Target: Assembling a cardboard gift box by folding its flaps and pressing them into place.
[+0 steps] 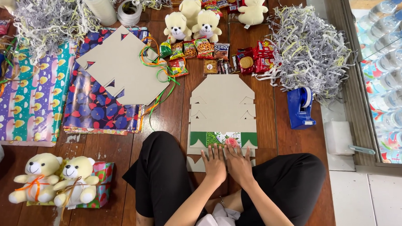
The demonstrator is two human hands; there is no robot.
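Pressing flat with both palms is what the left hand (213,163) and right hand (238,164) are doing. They lie side by side, thumbs nearly touching, fingers spread and straight; neither grip is closed around anything. Beneath them is the near edge of a flat grey die-cut cardboard box blank (222,106), which rests on the dark wooden plank floor (297,142) between the seated person's knees and stretches away from the fingertips.

Pressing like this goes best, I judge, with the weight kept even across both palms, so that the stiff board neither buckles nor skews.

Just beyond the fingertips runs a printed green-and-white flap with a pink flower (223,138), glossy against the dull matt grey board. The notched edges make zigzag steps further out.

Well to the right of the hands stands a blue plastic tape dispenser (300,107), and past it a springy heap of grey and white shredded paper (309,49). To the left lie smooth patterned wrapping-paper sheets (92,102) under another grey cut board (122,66). Near left sit two plush cream teddy bears (55,179).
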